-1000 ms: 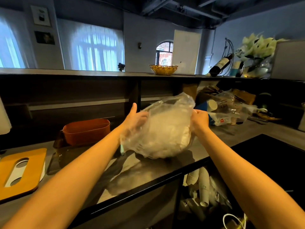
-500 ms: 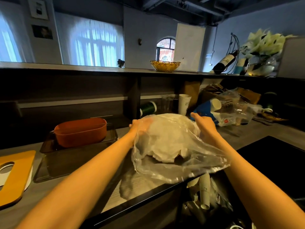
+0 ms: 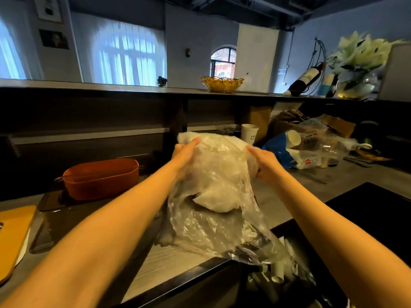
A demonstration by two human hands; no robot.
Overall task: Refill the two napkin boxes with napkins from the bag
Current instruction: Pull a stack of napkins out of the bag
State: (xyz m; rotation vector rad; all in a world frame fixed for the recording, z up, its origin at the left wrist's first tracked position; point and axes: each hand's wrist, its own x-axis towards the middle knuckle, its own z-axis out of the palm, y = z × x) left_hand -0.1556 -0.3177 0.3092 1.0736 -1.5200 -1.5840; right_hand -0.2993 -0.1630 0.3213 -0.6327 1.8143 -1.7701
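A clear plastic bag [image 3: 222, 223] with a wad of white napkins [image 3: 213, 196] inside is held above the grey counter [image 3: 178, 256]. My left hand [image 3: 185, 152] grips its upper left side and my right hand [image 3: 265, 163] grips its upper right side. The bag's loose end hangs down toward me over the counter's front edge. An orange napkin box [image 3: 100, 177] stands open on a dark tray [image 3: 47, 215] to the left. An orange lid [image 3: 13, 238] with a cut-out lies at the far left.
A paper cup [image 3: 249, 133] and a heap of plastic bags with cups [image 3: 311, 147] fill the back right of the counter. Below the front edge, an open bin [image 3: 287, 270] holds paper cups. A black surface [image 3: 367, 210] lies at right.
The bag has been turned over between my hands: its napkin wad now sits high and its loose end, up at first, trails down toward me.
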